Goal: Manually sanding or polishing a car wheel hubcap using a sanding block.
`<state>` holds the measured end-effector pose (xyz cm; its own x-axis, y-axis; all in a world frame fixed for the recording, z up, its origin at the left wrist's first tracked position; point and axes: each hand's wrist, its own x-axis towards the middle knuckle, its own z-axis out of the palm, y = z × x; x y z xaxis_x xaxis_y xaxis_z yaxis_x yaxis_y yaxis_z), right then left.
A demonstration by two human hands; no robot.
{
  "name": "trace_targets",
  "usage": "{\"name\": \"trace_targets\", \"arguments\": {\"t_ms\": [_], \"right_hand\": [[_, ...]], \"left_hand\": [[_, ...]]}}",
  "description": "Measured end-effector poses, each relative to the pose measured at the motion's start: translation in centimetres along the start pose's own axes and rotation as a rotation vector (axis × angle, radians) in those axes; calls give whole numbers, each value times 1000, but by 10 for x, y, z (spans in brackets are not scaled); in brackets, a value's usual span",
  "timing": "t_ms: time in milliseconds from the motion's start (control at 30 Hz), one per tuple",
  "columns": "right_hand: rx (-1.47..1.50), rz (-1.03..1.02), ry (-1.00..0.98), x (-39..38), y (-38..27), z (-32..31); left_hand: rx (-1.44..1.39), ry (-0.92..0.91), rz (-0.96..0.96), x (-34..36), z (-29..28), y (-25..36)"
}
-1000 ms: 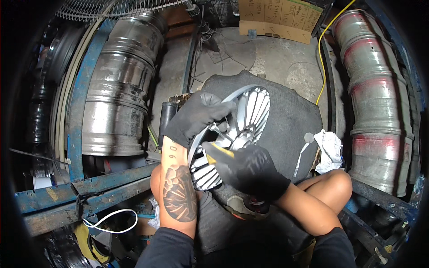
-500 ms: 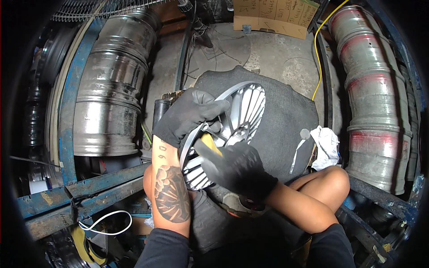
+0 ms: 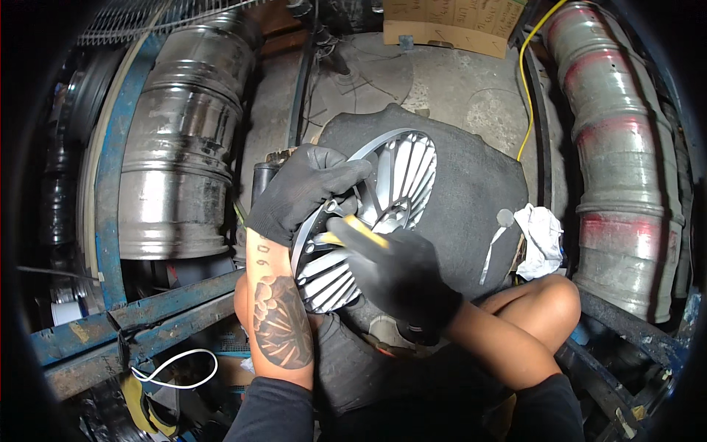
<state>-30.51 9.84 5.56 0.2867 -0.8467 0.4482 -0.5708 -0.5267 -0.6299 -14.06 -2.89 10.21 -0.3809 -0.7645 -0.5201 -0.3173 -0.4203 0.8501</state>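
A silver multi-spoked wheel face [image 3: 414,173] stands tilted in front of me over a dark mat [image 3: 475,184]. My left hand [image 3: 305,186], in a black glove, is closed around its upper left rim. In my right hand [image 3: 403,283], also gloved in black and blurred by motion, is a folded yellow-and-grey strip that looks like sandpaper [image 3: 368,232]. The strip is over the spokes near the hub; whether it touches them I cannot tell. My right fingers and palm hide part of the lower spokes.
Silver wheel rims [image 3: 177,202] are stacked along the left, and red-marked ones [image 3: 618,177] along the right. Blue metal frames [image 3: 110,199] flank me. A cardboard sheet [image 3: 445,29] stands at the back. A yellow cable [image 3: 526,88] and a crumpled white cloth [image 3: 540,243] lie to the right.
My right hand has shifted slightly right with the sandpaper, which is now over the area nearer the hub. My left hand keeps its hold on the rim.
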Motion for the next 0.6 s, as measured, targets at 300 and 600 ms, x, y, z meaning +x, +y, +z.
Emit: {"name": "trace_targets", "arguments": {"t_ms": [300,600], "right_hand": [[92,-65,64,7,-1,19],[59,-50,-69,6,-1,11]], "left_hand": [[13,-20,-59,-3,4,8],[67,-25,-45,-3,-8,6]]}}
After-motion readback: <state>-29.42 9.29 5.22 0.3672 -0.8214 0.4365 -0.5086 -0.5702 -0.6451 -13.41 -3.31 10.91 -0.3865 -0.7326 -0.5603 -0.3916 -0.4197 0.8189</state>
